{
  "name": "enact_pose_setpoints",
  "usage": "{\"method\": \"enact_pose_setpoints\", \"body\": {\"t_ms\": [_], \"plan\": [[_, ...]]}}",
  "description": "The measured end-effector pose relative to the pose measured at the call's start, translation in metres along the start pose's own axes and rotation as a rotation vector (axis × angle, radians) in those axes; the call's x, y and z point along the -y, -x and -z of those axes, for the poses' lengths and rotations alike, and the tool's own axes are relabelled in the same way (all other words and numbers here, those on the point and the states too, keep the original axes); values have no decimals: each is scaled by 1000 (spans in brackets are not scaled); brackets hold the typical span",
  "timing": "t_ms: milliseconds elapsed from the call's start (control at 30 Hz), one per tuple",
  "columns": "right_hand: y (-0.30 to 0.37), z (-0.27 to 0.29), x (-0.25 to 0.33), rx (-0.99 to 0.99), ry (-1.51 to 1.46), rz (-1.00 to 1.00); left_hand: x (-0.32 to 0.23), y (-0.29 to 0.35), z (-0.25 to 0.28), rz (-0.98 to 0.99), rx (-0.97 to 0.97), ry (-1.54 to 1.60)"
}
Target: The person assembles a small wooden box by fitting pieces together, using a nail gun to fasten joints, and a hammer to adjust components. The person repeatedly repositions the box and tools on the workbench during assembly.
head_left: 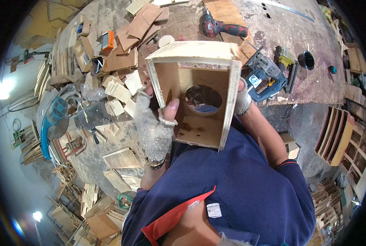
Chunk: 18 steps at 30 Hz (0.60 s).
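Observation:
Between my two hands I hold up an open-fronted wooden box (191, 53) with a round hole cut through its far panel. My left hand (156, 125), in a worn white fingerless glove, grips the box's left wall with the thumb over the inner edge. On the opposite side my right hand (243, 96), gloved too, presses against the right wall; most of its fingers are hidden behind the box. Dark stains mark the inside of the lower panel.
Beyond the box a workbench (289, 12) carries a red-black cordless drill (222, 28), a blue jigsaw (267, 78), a yellow-green nail gun (287, 61) and a black cup (306, 60). Wood offcuts (119, 92) lie at the left, near a teal circular saw (56, 117).

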State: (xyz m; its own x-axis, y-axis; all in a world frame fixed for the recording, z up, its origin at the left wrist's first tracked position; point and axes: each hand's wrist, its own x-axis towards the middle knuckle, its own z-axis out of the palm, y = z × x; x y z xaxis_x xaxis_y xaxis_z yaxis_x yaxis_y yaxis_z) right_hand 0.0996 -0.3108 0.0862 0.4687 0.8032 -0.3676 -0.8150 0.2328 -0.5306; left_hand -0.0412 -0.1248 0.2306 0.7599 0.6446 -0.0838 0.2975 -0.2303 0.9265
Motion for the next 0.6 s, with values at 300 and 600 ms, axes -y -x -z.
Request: {"method": "enact_pose_setpoints", "body": {"t_ms": [300, 600], "plan": [[-32, -5, 33, -256, 648, 119, 122, -53, -37, 358, 69, 284], [-22, 46, 15, -501, 621, 330, 304, -40, -102, 33, 412, -181]]}}
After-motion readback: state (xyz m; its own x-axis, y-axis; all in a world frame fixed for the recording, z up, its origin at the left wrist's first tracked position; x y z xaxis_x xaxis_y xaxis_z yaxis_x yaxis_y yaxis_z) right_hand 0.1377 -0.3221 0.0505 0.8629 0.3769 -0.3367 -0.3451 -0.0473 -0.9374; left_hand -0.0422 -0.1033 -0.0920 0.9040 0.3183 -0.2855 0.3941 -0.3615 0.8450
